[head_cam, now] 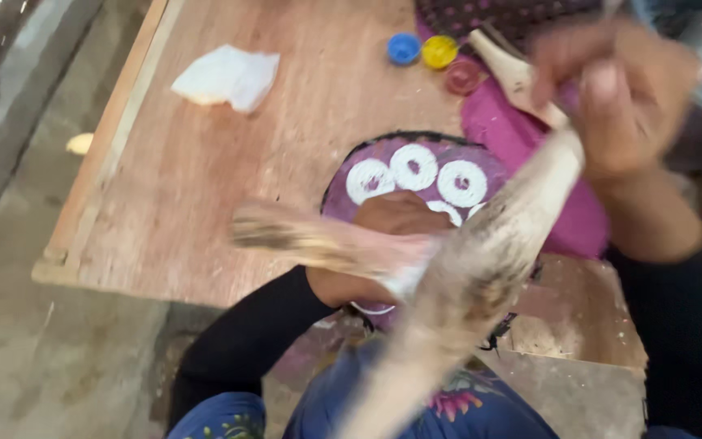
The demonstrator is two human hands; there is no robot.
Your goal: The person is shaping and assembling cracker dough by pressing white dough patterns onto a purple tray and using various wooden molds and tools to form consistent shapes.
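Nearest, her left hand (383, 236) presses on a purple disc (416, 183) bearing white rings on the wooden board (205, 187); its fingers are hidden. Her right hand (611, 93) grips a blurred wooden tool (489, 244). Beyond lie small coloured caps (436, 53) and crumpled white paper (227, 77).

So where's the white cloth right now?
In the head view the white cloth lies crumpled on the wooden board, upper left, well apart from both hands and left of the blue cap and yellow cap.
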